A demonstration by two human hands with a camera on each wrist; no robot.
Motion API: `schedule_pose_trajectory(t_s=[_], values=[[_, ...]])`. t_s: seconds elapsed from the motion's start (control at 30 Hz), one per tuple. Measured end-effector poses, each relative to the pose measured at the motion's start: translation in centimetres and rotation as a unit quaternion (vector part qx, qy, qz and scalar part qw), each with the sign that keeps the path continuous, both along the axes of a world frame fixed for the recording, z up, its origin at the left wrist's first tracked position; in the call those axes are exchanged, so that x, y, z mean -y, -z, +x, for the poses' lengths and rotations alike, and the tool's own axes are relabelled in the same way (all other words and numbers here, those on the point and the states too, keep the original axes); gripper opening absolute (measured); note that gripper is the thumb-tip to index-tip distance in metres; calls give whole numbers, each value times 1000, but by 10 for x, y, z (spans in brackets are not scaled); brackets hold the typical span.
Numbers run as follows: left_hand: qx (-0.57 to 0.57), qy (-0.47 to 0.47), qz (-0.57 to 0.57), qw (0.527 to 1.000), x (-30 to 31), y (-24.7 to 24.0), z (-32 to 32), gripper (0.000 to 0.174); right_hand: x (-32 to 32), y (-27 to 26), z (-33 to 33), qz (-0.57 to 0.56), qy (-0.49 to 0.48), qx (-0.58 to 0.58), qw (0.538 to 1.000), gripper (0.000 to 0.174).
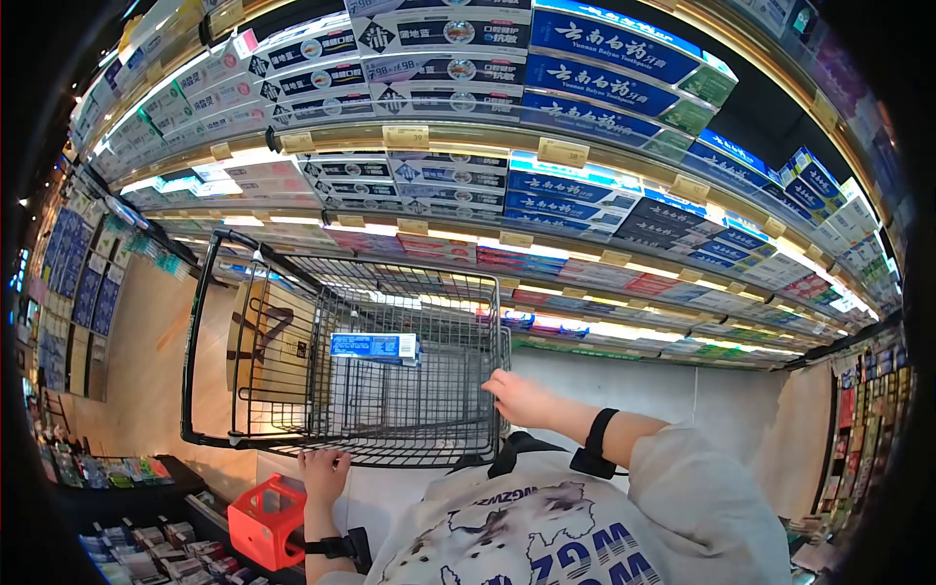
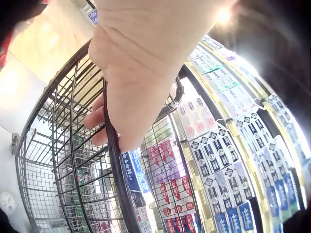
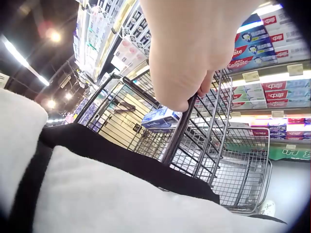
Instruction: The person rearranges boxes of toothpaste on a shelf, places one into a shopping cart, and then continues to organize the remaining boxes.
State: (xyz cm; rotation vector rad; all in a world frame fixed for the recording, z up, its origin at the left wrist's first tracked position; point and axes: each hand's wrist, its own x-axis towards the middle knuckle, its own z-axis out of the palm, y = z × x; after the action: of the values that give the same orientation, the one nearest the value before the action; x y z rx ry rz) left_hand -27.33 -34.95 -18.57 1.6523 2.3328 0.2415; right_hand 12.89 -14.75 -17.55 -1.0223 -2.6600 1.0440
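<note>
A black wire shopping cart point(image 1: 496, 312) stands in front of me, beside the shelves. My left hand point(image 1: 325, 472) grips its near side rim, the thumb on one side and fingertips point(image 2: 96, 121) showing through on the other. My right hand point(image 1: 522, 398) holds the rim at the cart's right end, fingers curled over the bar. Inside the cart lies a blue and white toothpaste box point(image 1: 375, 348), apart from both hands; the right wrist view shows its blue side too.
Shelves of stacked toothpaste boxes point(image 1: 595, 73) with price tags run along the far side. A tan panel point(image 1: 261, 336) shows at the cart's left end. An orange-red basket point(image 1: 265, 522) sits at lower left, by a display of small packs point(image 1: 146, 556). More racks point(image 1: 873, 429) stand at right.
</note>
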Motion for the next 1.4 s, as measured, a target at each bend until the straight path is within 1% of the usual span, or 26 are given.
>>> schedule_pose_trajectory(t_s=[0.1, 0.17, 0.27, 0.43, 0.5, 0.6, 0.73, 0.83, 0.9, 0.97, 1.03, 1.1, 1.17, 1.2, 1.23, 1.3, 1.37, 1.4], values=[[8, -1, 2, 1000, 3, 4, -12, 22, -1, -5, -5, -13, -13, 2, 1000, 33], [28, -9, -33, 999, 4, 1, -17, 22, -3, -6, -9, -20, -19, 6, 1000, 34], [49, -23, -24, 998, 7, -7, -23, 21, -5, -5, -19, -63, -34, 16, 997, 42], [87, -37, 8, 996, 16, -5, -39, 18, -7, -2, -38, -69, -42, 8, 997, 42], [76, -37, 24, 996, 20, 1, -47, 17, -7, 0, -46, -68, -46, 1, 997, 42], [66, -62, 1, 996, 25, 8, -59, 13, -4, -1, -58, -72, -53, 1, 996, 43], [65, -72, 14, 995, 37, 24, -77, 12, -3, 6, -70, -78, -68, -23, 994, 43], [53, -70, 39, 995, 43, 32, -87, 11, -6, 0, -71, -80, -65, -48, 994, 42], [52, -67, 37, 996, 45, 31, -91, 12, -10, -14, -66, -71, -52, -60, 994, 40], [37, -74, 17, 996, 46, 32, -95, 17, -28, -44, -50, 45, 33, -94, 994, 37], [39, -67, 29, 997, 50, 34, -100, 19, -54, -73, -26, 106, 113, -87, 984, 35], [41, -66, 38, 996, 48, 27, -102, 22, -76, -100, 1, 250, 197, -139, 938, 33], [37, -76, -60, 995, 39, 13, -105, 31, -97, -137, 23, 317, 257, -140, 902, 32], [68, -83, -67, 992, 32, 6, -107, 40, -110, -149, 32, 366, 265, -140, 881, 32], [23, -28, -60, 998, 21, 1, -111, 44, -121, -160, 41, 414, 272, -140, 857, 31], [88, -70, -25, 993, -28, -48, -84, 27, -136, -181, 53, 450, 293, -125, 834, 35], [99, -29, 26, 994, -84, -91, -53, 31, -150, -193, 61, 488, 304, -93, 813, 39], [88, 48, 75, 992, -112, -106, -40, 33, -155, -195, 66, 486, 311, -72, 813, 43]])
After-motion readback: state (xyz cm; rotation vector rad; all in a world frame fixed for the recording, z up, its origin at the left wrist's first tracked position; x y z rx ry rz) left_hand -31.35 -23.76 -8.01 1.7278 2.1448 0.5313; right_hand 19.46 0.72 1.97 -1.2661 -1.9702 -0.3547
